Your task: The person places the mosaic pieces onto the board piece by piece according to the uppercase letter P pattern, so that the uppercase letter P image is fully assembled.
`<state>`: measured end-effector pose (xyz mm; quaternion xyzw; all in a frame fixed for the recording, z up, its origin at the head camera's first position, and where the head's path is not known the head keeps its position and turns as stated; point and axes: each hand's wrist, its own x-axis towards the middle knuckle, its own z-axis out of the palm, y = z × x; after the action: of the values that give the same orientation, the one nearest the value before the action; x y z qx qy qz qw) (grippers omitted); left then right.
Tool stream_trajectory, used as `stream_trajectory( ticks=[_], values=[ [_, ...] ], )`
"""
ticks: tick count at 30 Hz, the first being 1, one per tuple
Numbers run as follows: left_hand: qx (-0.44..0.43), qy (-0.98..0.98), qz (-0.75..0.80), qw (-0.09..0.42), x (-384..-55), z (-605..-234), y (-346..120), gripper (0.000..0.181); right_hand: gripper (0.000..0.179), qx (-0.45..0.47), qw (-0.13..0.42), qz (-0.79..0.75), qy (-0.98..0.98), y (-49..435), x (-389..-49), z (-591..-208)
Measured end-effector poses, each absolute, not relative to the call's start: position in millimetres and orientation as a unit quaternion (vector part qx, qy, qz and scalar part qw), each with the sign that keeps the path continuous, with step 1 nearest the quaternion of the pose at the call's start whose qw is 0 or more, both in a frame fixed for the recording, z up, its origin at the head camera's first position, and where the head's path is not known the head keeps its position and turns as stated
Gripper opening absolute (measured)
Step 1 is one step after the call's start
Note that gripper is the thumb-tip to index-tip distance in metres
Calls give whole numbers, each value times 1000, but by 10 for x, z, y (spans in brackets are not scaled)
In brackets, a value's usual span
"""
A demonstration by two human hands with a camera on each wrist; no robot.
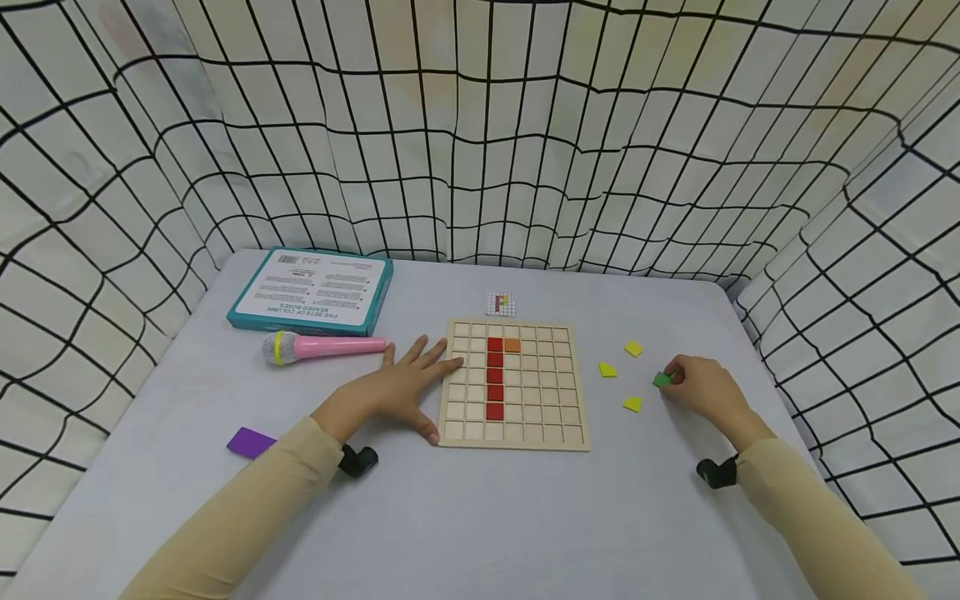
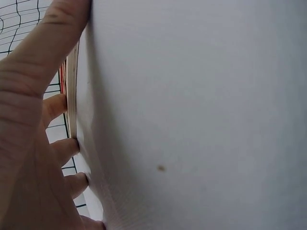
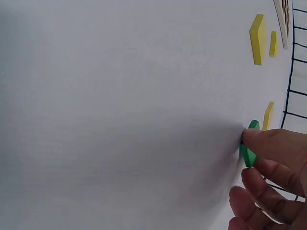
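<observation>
A wooden grid board [image 1: 543,392] lies mid-table. One column of its squares holds several red tiles [image 1: 495,375], and an orange tile [image 1: 512,345] sits right of the topmost one. My left hand [image 1: 393,387] rests with fingers spread at the board's left edge, thumb at the lower left corner; the left wrist view shows the fingertips along the board's side [image 2: 72,91]. On the right, my right hand [image 1: 708,392] pinches a small green tile [image 3: 249,148] between thumb and finger, low over the tablecloth. Three yellow tiles [image 1: 633,348] lie between that hand and the board.
A small pattern card [image 1: 501,303] lies just behind the board. At the back left are a teal-edged box [image 1: 311,287] and a pink toy microphone [image 1: 333,347]. A purple piece [image 1: 249,443] lies by the left sleeve. Black netting [image 1: 465,150] over white sheeting encloses the table's back and sides.
</observation>
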<state>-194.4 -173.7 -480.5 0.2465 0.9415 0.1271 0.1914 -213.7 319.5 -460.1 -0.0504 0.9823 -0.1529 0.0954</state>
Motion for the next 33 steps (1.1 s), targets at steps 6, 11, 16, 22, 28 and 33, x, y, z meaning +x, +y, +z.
stream_trajectory(
  ticks=[6, 11, 16, 22, 28, 33],
  values=[
    [247, 942, 123, 191, -1947, -4808, -1730, 131, 24, -32, 86, -196, 976, 3163, -2138, -4576],
    [249, 941, 128, 192, -1942, -4801, -1735, 131, 26, -9, 112, -273, 955, 3079, -2191, -4551],
    [250, 941, 129, 190, -1939, -4805, -1739, 131, 28, -4, 124, -293, 948, 2974, -2242, -4574],
    [248, 941, 129, 192, -1937, -4804, -1732, 131, 26, 5, 130, -302, 944, 2808, -2260, -4592],
    [246, 942, 124, 193, -1931, -4799, -1722, 131, 25, -10, 128, -305, 944, 2615, -2287, -4576],
    [245, 942, 124, 192, -1929, -4795, -1725, 131, 23, -22, 127, -315, 940, 2464, -2329, -4566]
  ],
)
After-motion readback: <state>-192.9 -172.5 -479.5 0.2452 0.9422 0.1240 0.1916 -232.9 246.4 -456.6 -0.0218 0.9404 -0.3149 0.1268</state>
